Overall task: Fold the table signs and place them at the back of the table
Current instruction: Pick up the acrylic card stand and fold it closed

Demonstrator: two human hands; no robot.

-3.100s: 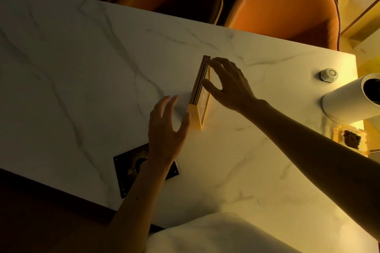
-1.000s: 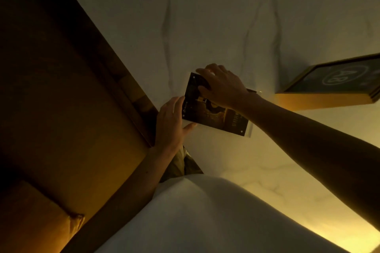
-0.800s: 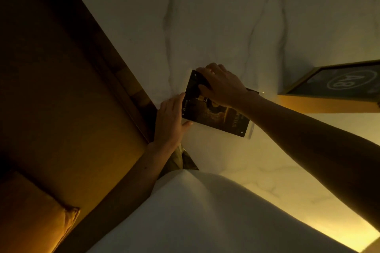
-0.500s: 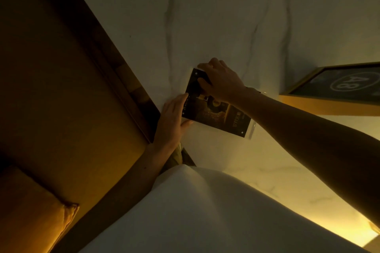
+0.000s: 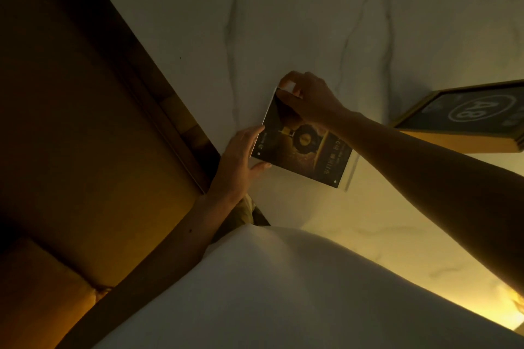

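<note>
The right hand (image 5: 307, 98) has its thumb and fingertips pinched on the far corner of a dark printed table sign (image 5: 300, 147), at about twelve o'clock on the card, and seems to be lifting or peeling that edge, where a pale sliver shows. The left hand (image 5: 241, 161) lies with its fingers loosely spread and nearly straight, the tips touching the sign's long edge at nine o'clock and the thumb tucked against the near corner at seven o'clock; it steadies the card without gripping it. The sign rests on the marble table (image 5: 297, 17), close to the table's edge, with a clear lip showing along its side at four o'clock. At three o'clock from it, well apart, a gold-framed sign (image 5: 470, 116) marked A8 lies flat. The step in hand looks like folding or collapsing this dark sign. I judge the next move calls for the right hand to bring the pinched edge over while the left keeps the base from sliding, then for the flattened piece to be carried to the back of the table.
</note>
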